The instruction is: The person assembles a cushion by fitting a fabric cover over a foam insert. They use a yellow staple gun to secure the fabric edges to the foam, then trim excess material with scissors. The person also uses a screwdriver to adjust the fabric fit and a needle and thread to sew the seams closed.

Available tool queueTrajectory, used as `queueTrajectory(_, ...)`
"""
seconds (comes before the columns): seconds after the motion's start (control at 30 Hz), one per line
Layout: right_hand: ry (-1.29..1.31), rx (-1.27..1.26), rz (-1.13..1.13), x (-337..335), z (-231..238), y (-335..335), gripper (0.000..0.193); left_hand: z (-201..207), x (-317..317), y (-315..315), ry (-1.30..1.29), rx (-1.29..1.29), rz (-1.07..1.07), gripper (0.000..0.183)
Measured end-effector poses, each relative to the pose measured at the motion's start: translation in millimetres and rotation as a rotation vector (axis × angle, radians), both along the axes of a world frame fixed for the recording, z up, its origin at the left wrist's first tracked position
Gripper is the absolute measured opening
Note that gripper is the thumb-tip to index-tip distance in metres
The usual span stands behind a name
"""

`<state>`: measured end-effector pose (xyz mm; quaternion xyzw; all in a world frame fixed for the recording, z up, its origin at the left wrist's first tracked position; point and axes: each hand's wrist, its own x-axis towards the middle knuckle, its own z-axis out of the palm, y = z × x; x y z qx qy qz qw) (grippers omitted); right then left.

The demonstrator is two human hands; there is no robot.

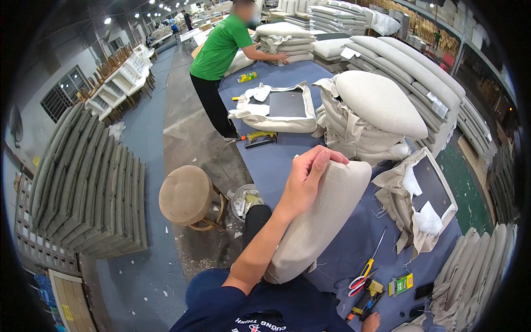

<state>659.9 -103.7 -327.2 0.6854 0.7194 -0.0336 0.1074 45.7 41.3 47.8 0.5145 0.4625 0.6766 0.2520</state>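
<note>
My left hand [311,176] is closed over the top corner of a beige upholstered seat cushion [326,218]. The cushion stands tilted on its edge against my body and the table [345,249]. At the lower edge, part of my right hand [371,322] shows beside the end of a yellow and black staple gun [368,299]; its fingers are mostly hidden, so whether it grips the gun is unclear. Close to the gun lie red-handled scissors [357,284], a yellow-handled screwdriver [368,267] and a small yellow-green box [401,284].
Cushion stacks [381,102] rise along the table's far and right sides. Fabric-edged panels [287,108] and a second staple gun [259,138] lie farther off. A co-worker in green [221,47] handles cushions there. Left are a round stool [186,193], a scrap bin [245,200] and grey cushions [88,188].
</note>
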Motion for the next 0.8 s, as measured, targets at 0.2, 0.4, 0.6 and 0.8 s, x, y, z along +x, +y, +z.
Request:
queueTrajectory(0.2, -0.009, -0.012, 0.039, 2.4, 18.5, -11.0, 0.024, 2.3, -1.8, -4.4, -0.001, 0.059, -0.006, 0.045)
queueTrajectory(0.4, 0.102, 0.057, -0.08, 7.0, 80.6, -30.2, 0.024, 1.3, -9.5, -4.7, -0.033, 0.065, 0.001, 0.044)
queueTrajectory(0.6, 0.253, 0.24, -0.255, -8.9, 121.2, 37.7, 0.029, 0.6, -7.1, -3.4, -0.053, 0.078, -0.011, 0.043)
queueTrajectory(0.8, 1.128, 0.352, -0.183, -121.4, 130.0, 150.4, 0.026, -5.5, -13.2, -25.3, -0.088, 0.077, 0.046, 0.041)
